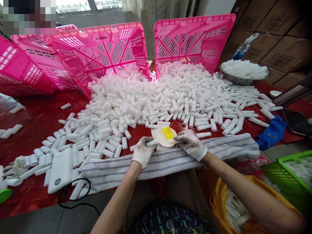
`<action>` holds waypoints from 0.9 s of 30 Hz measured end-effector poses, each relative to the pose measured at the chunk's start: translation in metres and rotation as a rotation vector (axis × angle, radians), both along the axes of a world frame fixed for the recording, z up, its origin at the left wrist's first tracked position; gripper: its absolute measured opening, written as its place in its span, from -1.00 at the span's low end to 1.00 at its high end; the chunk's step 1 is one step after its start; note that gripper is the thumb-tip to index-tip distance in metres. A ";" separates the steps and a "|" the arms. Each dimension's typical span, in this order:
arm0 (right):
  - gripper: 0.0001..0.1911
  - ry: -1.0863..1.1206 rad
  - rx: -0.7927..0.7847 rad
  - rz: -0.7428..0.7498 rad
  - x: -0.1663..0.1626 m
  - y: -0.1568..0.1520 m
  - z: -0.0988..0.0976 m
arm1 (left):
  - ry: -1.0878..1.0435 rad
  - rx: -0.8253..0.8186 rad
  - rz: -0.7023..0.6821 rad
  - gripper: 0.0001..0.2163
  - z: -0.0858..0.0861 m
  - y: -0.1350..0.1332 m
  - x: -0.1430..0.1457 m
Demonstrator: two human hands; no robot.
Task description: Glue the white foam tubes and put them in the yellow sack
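Note:
My left hand (144,151), in a whitish work glove, is closed around a white plastic tube (152,143) at the left edge of a small round dish. My right hand (192,144), gloved alike, pinches another short white tube (172,141) whose end reaches over the dish from the right. The shallow cream dish (161,140) holds a yellow square pad (168,133) with a thin stick standing on it. Under my wrists lies a striped towel (109,174) along the table's front edge. Many loose white tubes (151,110) are heaped behind the dish.
Pink crates (109,48) stand tipped behind the heap. A metal bowl of tubes (243,78) is at back right, a blue cloth (273,131) at right. A white power bank (59,170) with a black cable lies front left. Below right are a yellow bag (216,195) and green basket (280,172).

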State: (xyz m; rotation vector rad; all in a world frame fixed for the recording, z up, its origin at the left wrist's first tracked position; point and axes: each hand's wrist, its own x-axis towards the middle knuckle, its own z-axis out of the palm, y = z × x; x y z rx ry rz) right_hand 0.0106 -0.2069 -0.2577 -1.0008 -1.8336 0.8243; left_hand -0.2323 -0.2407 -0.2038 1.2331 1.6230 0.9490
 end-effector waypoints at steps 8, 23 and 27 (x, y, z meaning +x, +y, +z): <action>-0.56 0.228 -0.487 -0.168 -0.006 -0.026 0.047 | -0.280 0.015 -0.043 -0.69 0.001 -0.005 0.013; -0.46 0.224 -0.565 -0.197 -0.009 -0.030 0.074 | -0.399 0.010 -0.231 -0.69 0.022 -0.025 0.027; -0.55 0.046 -0.448 -0.194 -0.012 -0.035 0.079 | -0.365 -0.027 -0.286 -0.63 0.021 -0.026 0.026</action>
